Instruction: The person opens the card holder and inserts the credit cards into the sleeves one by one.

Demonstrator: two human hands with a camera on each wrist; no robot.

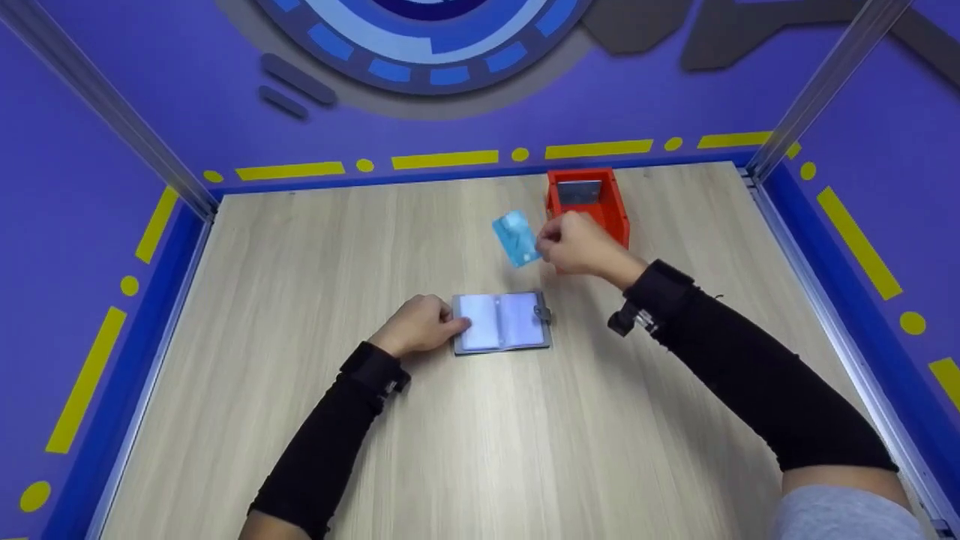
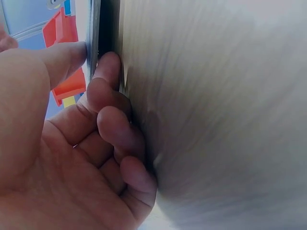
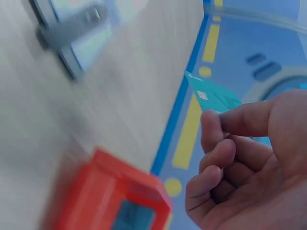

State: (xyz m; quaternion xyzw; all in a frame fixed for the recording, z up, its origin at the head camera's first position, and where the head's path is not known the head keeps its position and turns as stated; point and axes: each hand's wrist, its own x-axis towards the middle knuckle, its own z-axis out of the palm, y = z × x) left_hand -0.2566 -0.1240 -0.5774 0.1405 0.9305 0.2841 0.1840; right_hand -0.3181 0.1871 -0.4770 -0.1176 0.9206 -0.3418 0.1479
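Note:
A light-blue bank card [image 1: 514, 238] with a chip [image 3: 202, 95] is pinched between thumb and forefinger of my right hand [image 1: 581, 244]. It is held in the air near the red bin, beyond the card holder. The card holder [image 1: 499, 322] lies open like a book on the table, pale clear sleeves up, its strap with a snap [image 1: 542, 312] on the right side. My left hand [image 1: 420, 324] grips the holder's left edge, thumb on top and forefinger beneath, as the left wrist view shows. The other left fingers are curled against the tabletop.
A red open bin [image 1: 616, 202] stands at the back right, partly behind my right hand; a dark bluish flat piece [image 1: 580, 192] is inside it. The light wood table [image 1: 300, 315] is bounded by blue panels [image 1: 420, 127] at the back and sides.

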